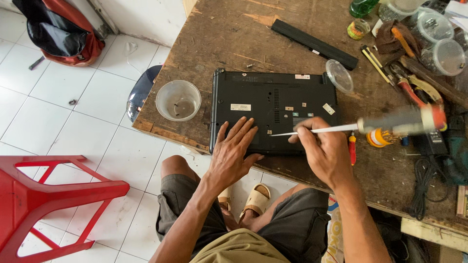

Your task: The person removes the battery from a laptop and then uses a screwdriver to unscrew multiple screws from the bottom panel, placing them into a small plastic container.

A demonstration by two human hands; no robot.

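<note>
Both hands work on an upturned black laptop [273,109] at the wooden table's [219,39] near edge.

Head view: left hand [233,153] lies flat, fingers spread, on the laptop's base at 6 o'clock. Right hand [324,148] grips a screwdriver [390,124], motion-blurred at its handle, the tip touching the base, which bears stickers and vent slots. A clear plastic cup [178,100] stands at 9 o'clock, a long black battery [314,44] at 1 o'clock.

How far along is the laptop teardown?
Done: the laptop lies bottom up on the wooden table, with a long black battery-like bar lying apart and a few loose screws near it. In hand: the left hand presses the base flat; the right hand holds a screwdriver, tip on the base. Left: the bottom cover looks still on.
</note>
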